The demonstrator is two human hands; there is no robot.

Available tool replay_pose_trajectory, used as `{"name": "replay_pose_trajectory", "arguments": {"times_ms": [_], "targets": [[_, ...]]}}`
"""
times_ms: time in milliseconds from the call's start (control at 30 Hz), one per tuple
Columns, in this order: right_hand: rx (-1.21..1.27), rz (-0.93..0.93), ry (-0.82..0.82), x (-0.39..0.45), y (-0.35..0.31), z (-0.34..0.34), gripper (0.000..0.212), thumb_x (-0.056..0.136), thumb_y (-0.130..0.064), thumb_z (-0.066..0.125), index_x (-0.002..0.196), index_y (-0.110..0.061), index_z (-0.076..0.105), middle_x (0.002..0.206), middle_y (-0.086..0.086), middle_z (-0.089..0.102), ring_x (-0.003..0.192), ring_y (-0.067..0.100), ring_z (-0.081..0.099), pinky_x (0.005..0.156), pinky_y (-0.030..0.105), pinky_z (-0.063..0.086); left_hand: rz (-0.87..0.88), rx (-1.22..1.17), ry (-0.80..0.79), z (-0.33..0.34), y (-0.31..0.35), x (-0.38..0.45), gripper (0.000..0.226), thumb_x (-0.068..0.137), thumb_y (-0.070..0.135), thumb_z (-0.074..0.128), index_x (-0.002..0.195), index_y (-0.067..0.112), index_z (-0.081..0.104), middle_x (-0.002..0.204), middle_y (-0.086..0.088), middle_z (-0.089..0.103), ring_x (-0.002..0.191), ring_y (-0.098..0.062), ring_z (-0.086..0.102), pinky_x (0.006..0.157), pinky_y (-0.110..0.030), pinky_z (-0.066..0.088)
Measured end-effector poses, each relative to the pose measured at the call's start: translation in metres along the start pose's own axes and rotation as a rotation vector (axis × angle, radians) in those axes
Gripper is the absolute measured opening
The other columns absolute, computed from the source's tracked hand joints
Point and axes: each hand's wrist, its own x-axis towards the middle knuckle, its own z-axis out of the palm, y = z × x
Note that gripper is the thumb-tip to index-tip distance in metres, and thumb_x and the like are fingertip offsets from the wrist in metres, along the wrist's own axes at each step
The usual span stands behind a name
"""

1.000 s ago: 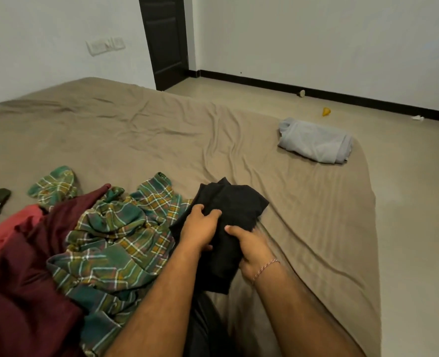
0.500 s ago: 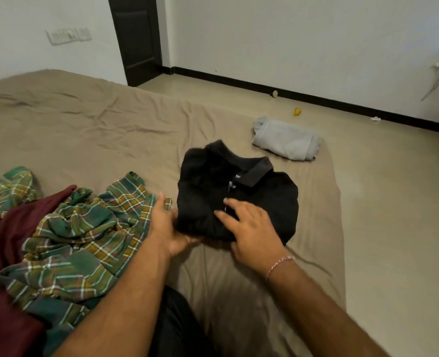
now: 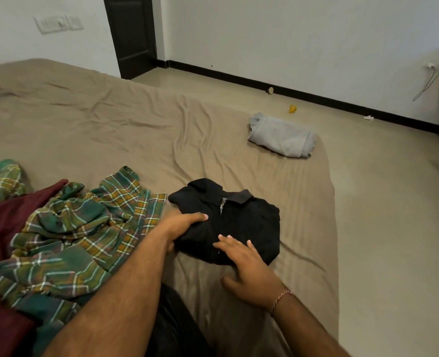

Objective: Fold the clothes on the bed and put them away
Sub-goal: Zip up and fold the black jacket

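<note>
We are finishing the fold on a black zip-collared top (image 3: pixel 228 220) on the bed (image 3: pixel 110 124).
Our left hand (image 3: pixel 179 225) is gripping its edge, right hand (image 3: pixel 246 264) pressing flat; next, setting it by the folded grey garment (image 3: pixel 281 135).

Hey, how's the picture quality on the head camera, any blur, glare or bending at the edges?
Head view: sharp on both hands and the folded black shirt, no motion blur; soft even light with faint shadows, no glare; wide-angle distortion bows the black baseboard and stretches the forearms at the bottom edge.
</note>
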Motion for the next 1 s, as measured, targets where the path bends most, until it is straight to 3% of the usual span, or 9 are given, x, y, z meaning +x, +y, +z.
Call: {"name": "replay_pose_trajectory", "arguments": {"times_ms": [133,267,400,567,733,800,867,933,1000], "targets": [[-0.078,0.068,0.227,0.001,0.009,0.008,0.089,0.083,-0.035,0.067,0.161,-0.038,0.023,0.170,-0.019,0.012,0.157,0.000,0.005,0.129,0.043,0.003,0.137,0.012,0.072,0.003,0.011,-0.002,0.021,0.085,-0.001,0.067,0.104,0.008,0.073,0.097,-0.014,0.077,0.093,-0.030,0.073,0.075,-0.036,0.059],[-0.189,0.240,0.460,0.025,0.036,-0.002,0.101,0.072,-0.027,0.074,0.162,-0.028,0.027,0.169,0.000,0.024,0.156,0.023,0.024,0.124,0.050,0.028,0.251,-0.174,0.036,-0.003,0.032,0.005,0.026,0.084,-0.010,0.065,0.105,0.004,0.070,0.092,-0.012,0.079,0.089,-0.029,0.075,0.076,-0.039,0.060],[-0.143,0.267,0.529,0.094,0.062,-0.044,0.084,0.078,-0.020,0.073,0.155,-0.031,0.041,0.156,-0.005,0.048,0.136,0.021,0.054,0.100,0.037,0.056,0.360,-0.217,-0.008,-0.008,0.081,0.046,0.034,0.082,-0.013,0.064,0.111,0.003,0.067,0.096,-0.010,0.080,0.092,-0.027,0.076,0.070,-0.032,0.061],[-0.160,0.155,0.628,0.211,0.086,-0.144,0.068,0.084,-0.010,0.066,0.148,-0.031,0.051,0.140,-0.007,0.060,0.111,0.024,0.066,0.081,0.038,0.060,0.413,-0.167,0.082,-0.014,0.179,0.150,0.029,0.086,-0.020,0.049,0.095,0.003,0.066,0.076,-0.011,0.073,0.073,-0.027,0.070,0.057,-0.031,0.058],[-0.229,0.040,0.866,0.339,0.121,-0.234,0.077,0.080,0.002,0.069,0.151,-0.022,0.050,0.146,0.000,0.057,0.127,0.023,0.055,0.087,0.036,0.058,0.443,-0.177,0.082,-0.023,0.285,0.272,0.037,0.088,-0.010,0.057,0.120,0.008,0.065,0.110,-0.019,0.073,0.098,-0.038,0.073,0.084,-0.052,0.063],[-0.264,0.014,0.838,0.384,0.141,-0.251,0.077,0.085,0.002,0.067,0.155,-0.019,0.044,0.154,0.006,0.048,0.142,0.025,0.044,0.104,0.038,0.051,0.433,-0.093,0.108,-0.031,0.315,0.316,0.040,0.089,-0.004,0.064,0.124,0.014,0.064,0.115,-0.016,0.073,0.105,-0.038,0.073,0.090,-0.054,0.061],[-0.349,0.060,0.648,0.420,0.166,-0.247,0.072,0.095,-0.003,0.059,0.160,-0.018,0.033,0.164,0.009,0.035,0.152,0.029,0.030,0.120,0.044,0.039,0.420,0.216,0.195,-0.036,0.326,0.362,0.042,0.089,0.005,0.070,0.129,0.014,0.061,0.118,-0.012,0.071,0.112,-0.036,0.069,0.095,-0.051,0.058],[-0.408,0.140,0.360,0.442,0.190,-0.226,0.068,0.100,-0.011,0.049,0.162,-0.021,0.025,0.169,0.007,0.024,0.155,0.029,0.022,0.123,0.048,0.031,0.448,0.714,0.334,-0.035,0.317,0.399,0.070,0.084,0.025,0.076,0.147,0.016,0.047,0.138,-0.014,0.060,0.128,-0.036,0.057,0.108,-0.047,0.048],[-0.433,0.196,0.131,0.456,0.213,-0.195,0.069,0.101,-0.020,0.040,0.165,-0.023,0.014,0.172,0.005,0.013,0.157,0.026,0.015,0.125,0.048,0.025,0.516,1.148,0.265,-0.027,0.292,0.434,0.108,0.073,0.052,0.068,0.164,0.021,0.019,0.167,-0.016,0.024,0.153,-0.036,0.025,0.124,-0.045,0.029]]}}
